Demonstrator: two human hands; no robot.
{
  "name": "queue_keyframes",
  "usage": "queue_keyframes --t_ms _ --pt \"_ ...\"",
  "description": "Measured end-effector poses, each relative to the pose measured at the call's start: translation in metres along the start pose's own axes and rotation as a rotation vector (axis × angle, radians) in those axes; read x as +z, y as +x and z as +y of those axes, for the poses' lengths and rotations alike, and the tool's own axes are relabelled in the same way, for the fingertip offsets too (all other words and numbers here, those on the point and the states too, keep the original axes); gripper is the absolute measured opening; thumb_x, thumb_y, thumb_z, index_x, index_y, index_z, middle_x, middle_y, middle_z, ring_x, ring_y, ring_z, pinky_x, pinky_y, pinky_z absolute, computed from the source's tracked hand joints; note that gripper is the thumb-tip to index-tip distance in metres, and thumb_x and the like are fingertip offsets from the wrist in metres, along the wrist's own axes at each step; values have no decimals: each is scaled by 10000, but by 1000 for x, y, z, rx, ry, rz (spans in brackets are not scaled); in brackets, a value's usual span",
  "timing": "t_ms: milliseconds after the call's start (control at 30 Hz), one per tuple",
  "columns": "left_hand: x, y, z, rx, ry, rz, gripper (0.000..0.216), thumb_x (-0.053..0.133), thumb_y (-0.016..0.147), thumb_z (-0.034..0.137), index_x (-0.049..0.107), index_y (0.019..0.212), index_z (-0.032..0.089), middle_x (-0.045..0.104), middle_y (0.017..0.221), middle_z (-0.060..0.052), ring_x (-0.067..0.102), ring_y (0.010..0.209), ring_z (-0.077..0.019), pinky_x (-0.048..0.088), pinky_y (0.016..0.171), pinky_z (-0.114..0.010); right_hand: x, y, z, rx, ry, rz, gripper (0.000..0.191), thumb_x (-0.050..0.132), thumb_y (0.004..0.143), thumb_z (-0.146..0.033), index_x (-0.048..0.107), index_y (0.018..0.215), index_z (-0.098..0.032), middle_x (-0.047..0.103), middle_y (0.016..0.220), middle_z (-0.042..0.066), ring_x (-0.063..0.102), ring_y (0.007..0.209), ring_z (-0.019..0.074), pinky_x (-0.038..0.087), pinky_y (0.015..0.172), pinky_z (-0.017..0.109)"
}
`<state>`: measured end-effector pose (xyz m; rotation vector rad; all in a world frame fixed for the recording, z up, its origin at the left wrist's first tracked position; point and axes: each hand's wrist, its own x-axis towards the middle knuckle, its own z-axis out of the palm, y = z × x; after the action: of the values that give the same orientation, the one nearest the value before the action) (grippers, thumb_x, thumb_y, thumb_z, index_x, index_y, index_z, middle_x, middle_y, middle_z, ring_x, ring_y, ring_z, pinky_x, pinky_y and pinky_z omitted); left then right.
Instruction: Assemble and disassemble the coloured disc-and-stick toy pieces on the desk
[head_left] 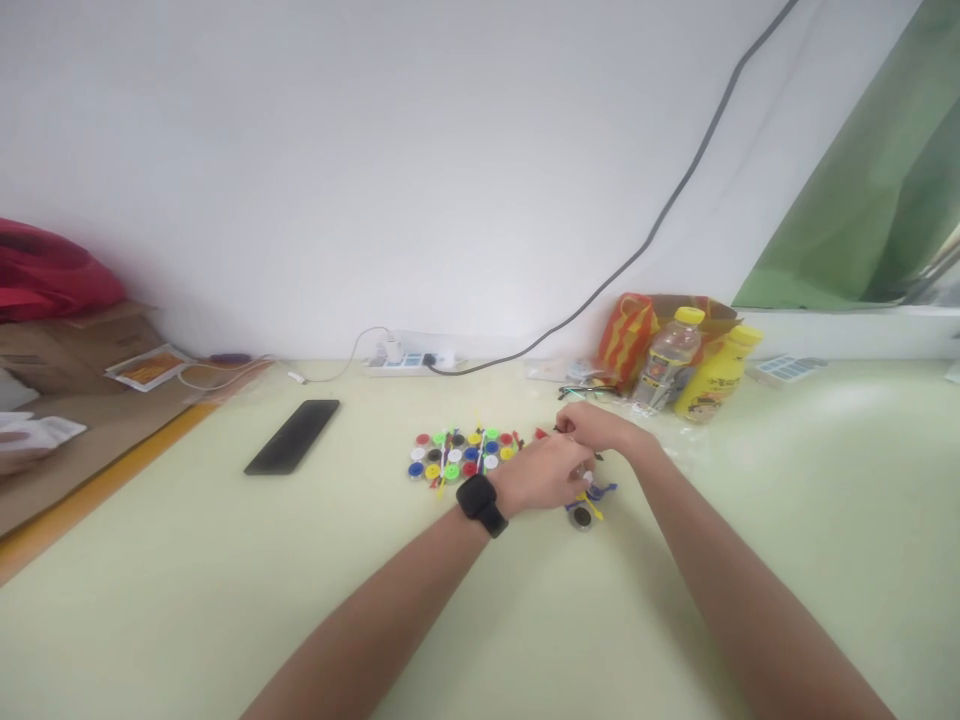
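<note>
My left hand [541, 474], with a black watch on its wrist, and my right hand [592, 428] meet over the pale green table. Both have their fingers curled together around a small toy piece that is mostly hidden. Just under them lies a small assembly [589, 500] of a black disc with blue and yellow sticks. To the left sits a cluster of coloured round discs and thin sticks [463, 455] in red, green, blue, yellow, white and black.
A black phone [292, 436] lies flat at the left. A power strip [409, 358] with cables sits by the wall. Two bottles [694, 372] and an orange bag [630, 335] stand at the back right, glasses in front of them. Cardboard boxes [67, 350] fill the left edge.
</note>
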<state>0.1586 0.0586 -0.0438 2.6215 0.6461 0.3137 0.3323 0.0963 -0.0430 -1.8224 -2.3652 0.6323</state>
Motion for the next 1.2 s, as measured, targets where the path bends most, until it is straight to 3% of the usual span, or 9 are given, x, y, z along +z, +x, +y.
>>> queue_keyframes --t_ms 133,300,433,567,700,800,1033,1133,1200 --pt "-8 0 -6 28 -48 75 166 586 929 228 733 996 190 742 985 -67 684 867 -209 485 712 -297 -11 -5 0 -22 37 40 162 597 836 -258 638 719 -154 659 713 20 520 669 141 346 566 231" --pt "-27 -5 -22 0 -249 170 151 634 914 258 716 1004 168 754 971 -70 699 833 -177 533 743 -270 -22 -6 6 -19 35 138 345 536 910 -362 573 627 -169 595 624 4 498 627 143 331 571 254" --pt "-41 -10 -35 -44 -433 230 159 681 896 277 708 990 152 768 933 -72 723 853 -172 564 799 -277 -28 -8 6 -21 64 186 249 617 858 -344 619 681 -169 655 663 15 573 654 159 385 592 255" --pt "-52 -15 -46 -63 -561 282 212 703 903 327 714 1014 147 773 959 -86 733 866 -172 574 828 -297 -35 -15 -1 -90 247 240 75 680 799 -251 663 802 -177 727 787 34 673 769 186 492 677 257" --pt "-61 -20 -58 -128 -629 339 334 788 843 346 725 1105 148 765 972 -94 733 904 -189 576 836 -312 -42 -24 -12 -124 460 248 114 673 853 -237 631 944 -181 758 939 70 721 905 204 548 810 290" --pt "-63 -22 -67 -192 -683 359 355 815 820 351 742 1106 155 769 956 -91 742 906 -205 581 821 -320 -41 -27 -20 -147 558 257 153 676 889 -287 603 985 -192 763 940 75 742 896 216 566 806 318" --pt "-62 -24 -83 -229 -782 389 316 864 756 296 773 1024 155 787 971 -103 759 887 -228 602 850 -372 -33 -18 -32 -280 548 465 246 658 907 -429 714 907 -189 764 943 85 722 829 238 575 760 366" --pt "-61 -25 -87 -250 -795 408 323 875 745 306 782 1012 148 790 960 -113 762 875 -236 605 864 -396 -37 -18 -36 -264 535 627 297 655 908 -467 761 903 -190 773 976 100 703 906 260 562 775 363" --pt "-62 -25 -89 -265 -797 418 342 878 747 327 785 1022 146 790 970 -119 763 879 -242 602 882 -413 -41 -22 -37 -230 579 670 348 637 919 -495 781 956 -181 764 922 98 688 844 245 551 734 353"
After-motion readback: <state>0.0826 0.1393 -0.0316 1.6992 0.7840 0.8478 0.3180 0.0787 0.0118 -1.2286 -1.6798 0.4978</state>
